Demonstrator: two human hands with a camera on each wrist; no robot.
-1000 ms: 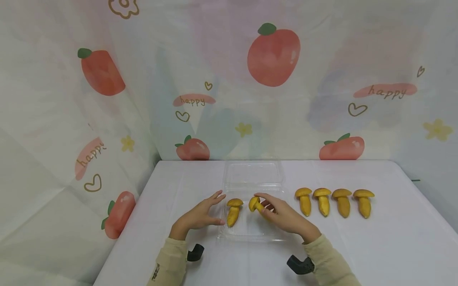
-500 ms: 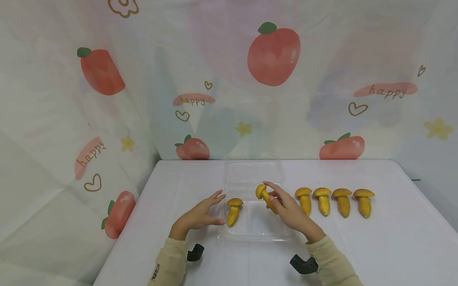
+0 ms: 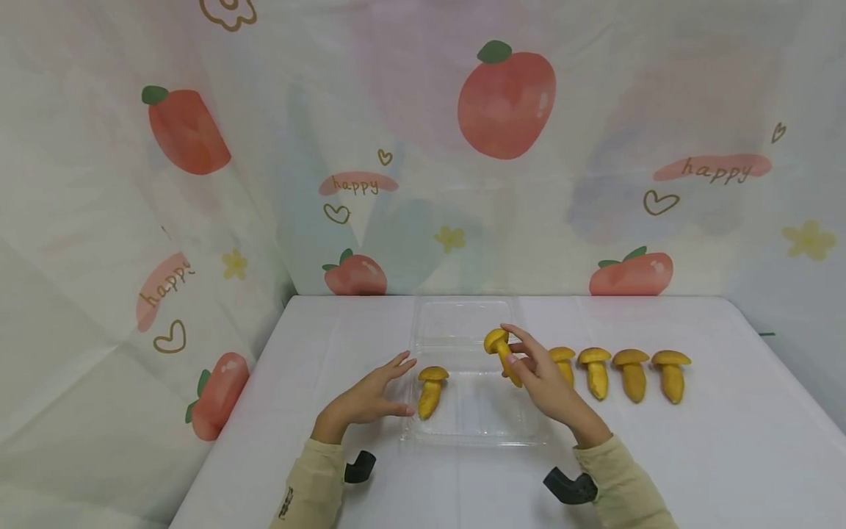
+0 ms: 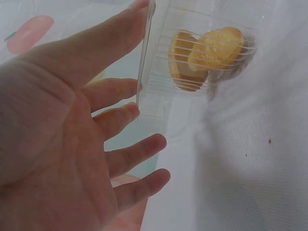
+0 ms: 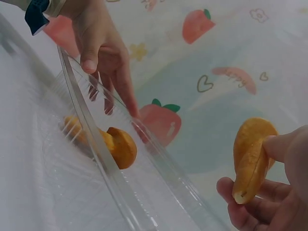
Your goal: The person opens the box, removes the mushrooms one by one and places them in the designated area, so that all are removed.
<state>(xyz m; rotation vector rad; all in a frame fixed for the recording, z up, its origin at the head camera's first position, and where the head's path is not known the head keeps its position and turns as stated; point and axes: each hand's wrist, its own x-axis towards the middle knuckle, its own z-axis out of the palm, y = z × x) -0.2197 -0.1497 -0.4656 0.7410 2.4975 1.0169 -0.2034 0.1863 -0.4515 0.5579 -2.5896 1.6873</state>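
Note:
A yellow mushroom (image 3: pixel 505 355) is pinched between the thumb and fingers of my right hand (image 3: pixel 550 388), raised above the right part of a clear plastic box (image 3: pixel 476 438). In the right wrist view the held mushroom (image 5: pixel 251 159) has its stem end toward the camera. A second mushroom (image 3: pixel 429 393) lies inside the box at its left side. My left hand (image 3: pixel 365 397), fingers spread and fairly straight, touches the box's left edge; in the left wrist view the hand (image 4: pixel 72 120) has its fingertips by the clear wall.
Several yellow mushrooms (image 3: pixel 632 375) stand in a row on the white table (image 3: pixel 734 455) right of the box, the leftmost partly behind my right hand. The box's lid (image 3: pixel 468 322) lies folded back behind it. A patterned cloth (image 3: pixel 410 95) hangs behind the table.
My right hand has risen and moved back and to the right with the mushroom, which is now tilted more upright. The left hand and the mushroom in the box have stayed put.

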